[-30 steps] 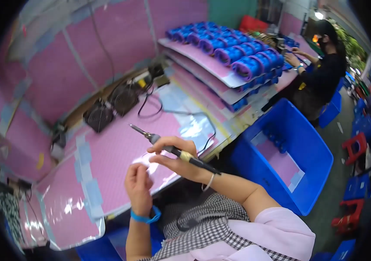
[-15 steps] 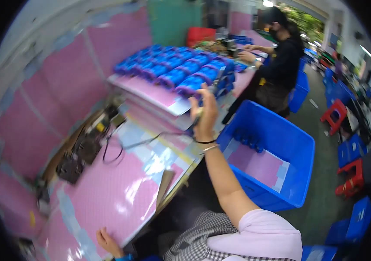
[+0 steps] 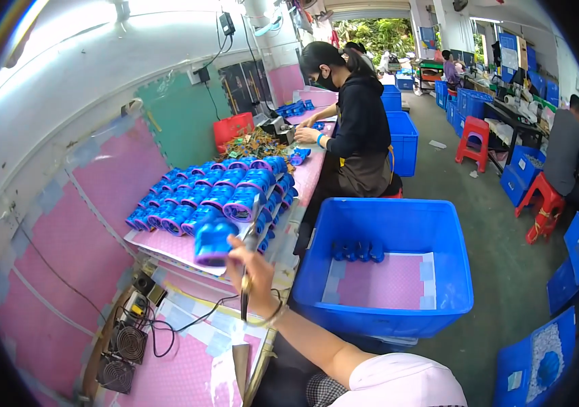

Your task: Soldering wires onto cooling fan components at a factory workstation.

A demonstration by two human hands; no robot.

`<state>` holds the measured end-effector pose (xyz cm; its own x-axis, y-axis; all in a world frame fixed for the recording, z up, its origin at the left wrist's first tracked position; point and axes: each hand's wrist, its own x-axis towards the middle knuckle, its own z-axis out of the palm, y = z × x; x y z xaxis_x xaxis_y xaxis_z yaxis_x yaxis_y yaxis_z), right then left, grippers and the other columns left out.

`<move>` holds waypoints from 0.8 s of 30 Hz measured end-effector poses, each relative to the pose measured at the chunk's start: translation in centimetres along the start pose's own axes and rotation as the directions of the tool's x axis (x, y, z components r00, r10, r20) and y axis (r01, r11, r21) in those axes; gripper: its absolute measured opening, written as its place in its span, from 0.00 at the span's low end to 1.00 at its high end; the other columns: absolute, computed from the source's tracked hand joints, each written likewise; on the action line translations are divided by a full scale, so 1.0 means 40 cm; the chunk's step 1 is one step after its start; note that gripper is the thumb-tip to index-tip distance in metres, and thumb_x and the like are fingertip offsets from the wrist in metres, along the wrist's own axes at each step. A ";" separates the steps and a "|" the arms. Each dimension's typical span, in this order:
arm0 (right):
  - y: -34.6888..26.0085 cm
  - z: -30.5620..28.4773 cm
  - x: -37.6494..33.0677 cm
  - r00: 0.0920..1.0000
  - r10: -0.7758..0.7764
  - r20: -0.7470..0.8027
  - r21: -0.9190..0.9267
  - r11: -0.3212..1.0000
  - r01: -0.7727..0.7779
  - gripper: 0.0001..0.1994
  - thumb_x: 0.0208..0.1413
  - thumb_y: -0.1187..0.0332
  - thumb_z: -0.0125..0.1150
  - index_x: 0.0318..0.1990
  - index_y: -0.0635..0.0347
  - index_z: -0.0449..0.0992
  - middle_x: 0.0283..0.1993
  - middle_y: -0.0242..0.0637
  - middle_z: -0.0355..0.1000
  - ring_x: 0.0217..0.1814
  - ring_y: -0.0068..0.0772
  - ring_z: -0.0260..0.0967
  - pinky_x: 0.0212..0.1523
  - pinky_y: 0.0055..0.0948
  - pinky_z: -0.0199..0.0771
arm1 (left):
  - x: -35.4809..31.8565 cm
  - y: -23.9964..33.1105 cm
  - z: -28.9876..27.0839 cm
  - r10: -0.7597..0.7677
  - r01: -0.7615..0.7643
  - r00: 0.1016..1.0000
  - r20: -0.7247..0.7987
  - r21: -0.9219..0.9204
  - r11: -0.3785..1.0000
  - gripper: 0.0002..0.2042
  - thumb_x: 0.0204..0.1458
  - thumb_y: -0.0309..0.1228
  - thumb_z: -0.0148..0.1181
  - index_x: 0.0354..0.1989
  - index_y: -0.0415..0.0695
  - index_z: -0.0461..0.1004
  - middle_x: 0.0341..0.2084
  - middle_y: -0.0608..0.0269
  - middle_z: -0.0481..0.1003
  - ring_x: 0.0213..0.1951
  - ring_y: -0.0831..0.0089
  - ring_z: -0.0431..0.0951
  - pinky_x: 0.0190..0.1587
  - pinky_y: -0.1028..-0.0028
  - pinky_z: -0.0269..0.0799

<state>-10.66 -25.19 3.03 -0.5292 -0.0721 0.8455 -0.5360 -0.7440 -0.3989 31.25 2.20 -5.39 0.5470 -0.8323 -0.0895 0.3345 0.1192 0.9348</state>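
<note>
Up front, right hand (image 3: pixel 254 281) closed around blue part (image 3: pixel 212 241) and soldering iron (image 3: pixel 246 288).

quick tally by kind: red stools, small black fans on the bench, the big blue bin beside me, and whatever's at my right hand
red stools: 2
small black fans: 2
big blue bin: 1
soldering iron in right hand: 1
blue part at its fingers: 1
total: 7

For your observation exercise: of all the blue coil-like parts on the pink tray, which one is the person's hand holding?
The blue part at the tray's near edge, lifted in the right hand. The others sit in rows behind it, untouched.
</note>
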 end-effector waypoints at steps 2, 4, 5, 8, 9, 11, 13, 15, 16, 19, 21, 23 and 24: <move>-0.112 -0.001 -0.064 0.972 0.031 0.233 0.173 0.982 -0.073 0.15 0.42 0.82 0.64 0.39 0.59 0.70 0.47 0.45 0.74 0.37 0.39 0.75 0.34 0.29 0.74 | 0.000 0.040 -0.054 0.020 0.174 0.912 0.411 -0.429 0.886 0.09 0.56 0.28 0.50 0.41 0.35 0.69 0.25 0.56 0.71 0.25 0.68 0.70 0.27 0.70 0.67; -0.207 0.010 -0.139 0.921 -0.054 0.385 0.373 0.922 -0.102 0.17 0.41 0.82 0.66 0.40 0.59 0.71 0.46 0.44 0.75 0.41 0.37 0.76 0.35 0.27 0.76 | -0.044 0.080 0.015 -0.049 0.149 0.964 0.262 -0.378 0.914 0.08 0.57 0.31 0.49 0.37 0.39 0.70 0.22 0.62 0.68 0.21 0.73 0.65 0.22 0.74 0.62; -0.239 0.000 -0.197 0.848 -0.024 0.529 0.382 0.899 -0.213 0.17 0.41 0.82 0.65 0.40 0.60 0.71 0.46 0.44 0.75 0.40 0.36 0.76 0.34 0.26 0.76 | -0.070 0.067 0.024 -0.107 0.146 0.985 0.135 -0.323 0.935 0.09 0.58 0.35 0.49 0.33 0.43 0.72 0.19 0.68 0.65 0.18 0.77 0.61 0.18 0.78 0.58; -0.266 -0.016 -0.396 0.636 -0.064 0.769 0.403 0.821 -0.405 0.18 0.43 0.83 0.63 0.44 0.61 0.71 0.48 0.43 0.73 0.36 0.32 0.74 0.33 0.25 0.75 | -0.095 -0.037 0.065 0.120 -0.088 0.987 -0.106 0.267 0.960 0.10 0.55 0.29 0.52 0.44 0.42 0.73 0.20 0.79 0.56 0.20 0.89 0.50 0.20 0.84 0.46; -0.260 -0.035 -0.424 0.536 -0.048 0.843 0.325 0.839 -0.436 0.19 0.43 0.84 0.61 0.46 0.62 0.70 0.48 0.43 0.73 0.38 0.31 0.73 0.35 0.26 0.76 | -0.099 -0.022 0.140 0.076 -0.005 0.987 -0.142 0.446 0.895 0.08 0.54 0.29 0.54 0.39 0.42 0.76 0.19 0.79 0.57 0.20 0.89 0.51 0.20 0.83 0.48; -0.253 -0.041 -0.454 0.514 -0.072 0.855 0.321 0.852 -0.413 0.17 0.43 0.84 0.59 0.43 0.63 0.72 0.47 0.44 0.73 0.39 0.34 0.74 0.37 0.29 0.75 | -0.071 -0.078 0.167 0.364 -0.289 0.931 0.030 0.669 0.684 0.08 0.53 0.28 0.56 0.28 0.35 0.75 0.18 0.74 0.61 0.21 0.84 0.56 0.23 0.79 0.53; -0.272 -0.037 -0.422 0.402 -0.116 0.908 0.274 0.891 -0.363 0.16 0.42 0.83 0.61 0.42 0.62 0.72 0.46 0.43 0.75 0.36 0.38 0.76 0.37 0.29 0.75 | -0.093 -0.056 0.195 0.380 -0.264 0.924 0.032 0.773 0.577 0.05 0.47 0.25 0.61 0.28 0.36 0.75 0.18 0.69 0.65 0.22 0.81 0.60 0.23 0.77 0.54; -0.300 -0.037 -0.408 0.341 -0.199 0.919 0.328 0.867 -0.376 0.17 0.39 0.81 0.66 0.40 0.61 0.72 0.46 0.43 0.75 0.38 0.38 0.76 0.38 0.30 0.75 | -0.118 -0.057 0.196 0.409 -0.230 0.913 -0.005 0.821 0.523 0.04 0.45 0.25 0.63 0.28 0.38 0.76 0.18 0.67 0.66 0.22 0.80 0.60 0.23 0.77 0.54; -0.304 -0.031 -0.400 0.357 -0.271 0.894 0.392 0.858 -0.332 0.17 0.38 0.81 0.67 0.39 0.61 0.72 0.46 0.42 0.75 0.38 0.39 0.76 0.37 0.30 0.75 | -0.121 -0.059 0.203 0.407 -0.242 0.913 0.021 0.831 0.500 0.06 0.43 0.26 0.65 0.28 0.38 0.75 0.19 0.66 0.66 0.22 0.77 0.63 0.24 0.76 0.57; -0.315 0.018 -0.391 0.306 -0.424 0.853 0.514 0.786 -0.343 0.14 0.38 0.78 0.65 0.35 0.60 0.72 0.40 0.41 0.76 0.31 0.38 0.73 0.32 0.29 0.73 | -0.105 -0.081 0.214 0.457 -0.329 0.881 0.121 0.851 0.409 0.08 0.40 0.28 0.67 0.27 0.39 0.75 0.19 0.62 0.67 0.23 0.70 0.67 0.25 0.72 0.61; -0.306 0.026 -0.386 0.238 -0.417 0.877 0.480 0.771 -0.419 0.12 0.37 0.81 0.65 0.33 0.61 0.72 0.39 0.42 0.76 0.35 0.39 0.74 0.34 0.30 0.74 | -0.090 -0.095 0.228 0.507 -0.413 0.836 0.210 0.849 0.330 0.10 0.39 0.29 0.69 0.26 0.39 0.75 0.20 0.60 0.68 0.23 0.66 0.69 0.26 0.70 0.64; -0.329 0.034 -0.367 0.196 -0.411 0.890 0.454 0.773 -0.444 0.11 0.37 0.84 0.64 0.28 0.62 0.72 0.32 0.42 0.77 0.32 0.37 0.75 0.33 0.27 0.75 | -0.084 -0.108 0.252 0.432 -0.402 0.870 0.237 0.849 0.344 0.10 0.38 0.31 0.69 0.26 0.40 0.75 0.21 0.56 0.70 0.26 0.60 0.71 0.29 0.66 0.67; -0.333 0.049 -0.354 0.187 -0.416 0.890 0.455 0.769 -0.450 0.11 0.37 0.84 0.64 0.28 0.62 0.72 0.32 0.42 0.77 0.32 0.37 0.75 0.33 0.27 0.75 | -0.075 -0.113 0.252 0.431 -0.391 0.874 0.225 0.852 0.348 0.10 0.38 0.31 0.69 0.26 0.40 0.75 0.21 0.56 0.70 0.26 0.60 0.71 0.29 0.66 0.67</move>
<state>5.27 -15.56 -2.92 0.7094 -0.2946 0.6403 0.1248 -0.8416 -0.5255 20.36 -1.28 -5.91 0.4492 -0.7977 0.4022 -0.7515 -0.0939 0.6530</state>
